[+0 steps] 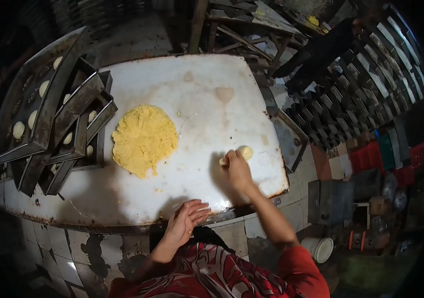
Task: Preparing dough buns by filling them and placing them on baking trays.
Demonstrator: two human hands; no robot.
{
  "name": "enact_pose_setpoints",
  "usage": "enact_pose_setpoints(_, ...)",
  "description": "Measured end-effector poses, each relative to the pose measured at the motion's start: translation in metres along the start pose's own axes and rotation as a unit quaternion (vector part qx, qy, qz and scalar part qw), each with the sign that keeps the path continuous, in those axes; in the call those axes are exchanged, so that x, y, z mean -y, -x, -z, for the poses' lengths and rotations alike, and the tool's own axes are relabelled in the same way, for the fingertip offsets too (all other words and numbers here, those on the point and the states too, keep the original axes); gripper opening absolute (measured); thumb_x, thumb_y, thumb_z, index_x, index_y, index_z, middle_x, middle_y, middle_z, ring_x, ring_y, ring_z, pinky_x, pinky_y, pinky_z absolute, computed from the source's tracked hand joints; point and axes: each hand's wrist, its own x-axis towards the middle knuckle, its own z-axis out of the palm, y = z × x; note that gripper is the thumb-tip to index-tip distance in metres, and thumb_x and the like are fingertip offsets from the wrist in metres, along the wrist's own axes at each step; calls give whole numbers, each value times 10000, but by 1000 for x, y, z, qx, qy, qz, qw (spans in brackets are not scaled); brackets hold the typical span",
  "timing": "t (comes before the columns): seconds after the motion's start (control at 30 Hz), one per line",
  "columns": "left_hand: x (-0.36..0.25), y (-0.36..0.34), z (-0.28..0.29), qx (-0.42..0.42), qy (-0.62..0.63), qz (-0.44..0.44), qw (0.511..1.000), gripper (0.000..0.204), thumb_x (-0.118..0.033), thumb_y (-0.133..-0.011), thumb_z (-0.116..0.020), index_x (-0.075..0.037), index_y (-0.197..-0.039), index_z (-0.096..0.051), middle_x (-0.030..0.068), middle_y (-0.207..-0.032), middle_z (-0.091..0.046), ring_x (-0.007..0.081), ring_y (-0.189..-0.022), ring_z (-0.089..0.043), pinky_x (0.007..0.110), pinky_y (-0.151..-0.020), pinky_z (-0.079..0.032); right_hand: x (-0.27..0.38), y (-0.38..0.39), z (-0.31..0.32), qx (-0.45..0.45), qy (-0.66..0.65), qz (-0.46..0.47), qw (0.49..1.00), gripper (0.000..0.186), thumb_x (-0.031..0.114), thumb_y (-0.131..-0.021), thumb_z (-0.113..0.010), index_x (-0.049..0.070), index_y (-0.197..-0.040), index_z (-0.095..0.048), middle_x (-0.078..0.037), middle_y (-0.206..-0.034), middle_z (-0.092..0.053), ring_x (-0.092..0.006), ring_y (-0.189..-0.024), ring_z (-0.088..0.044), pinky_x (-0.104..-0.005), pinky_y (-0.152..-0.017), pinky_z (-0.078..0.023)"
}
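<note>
Only one view here, looking straight down from the head, so everything below is from that.

The white table (192, 94) fills the middle of the shot, its top stained and its near edge rusty. At about 9 o'clock from the table's centre sits a flat yellow dough pile (144, 139), crumbly around the rim, lying right on the surface.

The right hand (238, 171) is out at roughly 4 o'clock from that pile, well apart from it, near the table's right edge. Its fingers are curled together and pinching a small pale dough ball (244, 151), which pokes out at the 1 o'clock side of the hand and looks like it's touching the tabletop. A second little bit of dough shows at the fingertips on the left, too small to say more.

The left hand (187, 218) rests at the table's near edge, about 6 o'clock, palm side down, fingers straight and held loosely side by side, pointing toward 2 o'clock. It holds nothing.

Over at 9 o'clock on the table's left side there's a stack of metal baking tins (65, 129), tilted and leaning on each other, with pale dough balls (18, 130) sitting in the compartments.

At 2 o'clock, off the table, rows of empty tins (371, 74) stand racked. A white bucket (320, 248) sits on the floor at 5 o'clock, just beside the red sleeve (299, 270).
</note>
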Motion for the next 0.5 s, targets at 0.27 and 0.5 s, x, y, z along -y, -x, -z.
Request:
enact_pose_setpoints(0.27, -4, -6, 3, -130, -26, -268, 954, 256, -191, -963, -462, -37, -1147, -551, 78, -1074, -605, 145, -1035, -544, 303, -927, -415, 97, 117, 10, 137, -345, 198, 907, 108, 78, -822, -603, -16, -863, -569, -134, -798, -605, -257, -727, -589, -346, -705, -477)
enact_pose_setpoints(0.5, -45, 47, 38, -59, 76, -223, 970, 335, -87, -925, -489, 50, -1227, -445, 155, -1195, -536, 240, -1108, -527, 345, -952, -435, 100, -14, -90, -5, -408, 2, 913, 143, 85, -872, -559, -20, -954, -611, -139, -889, -608, -246, -771, -582, -317, -721, -468)
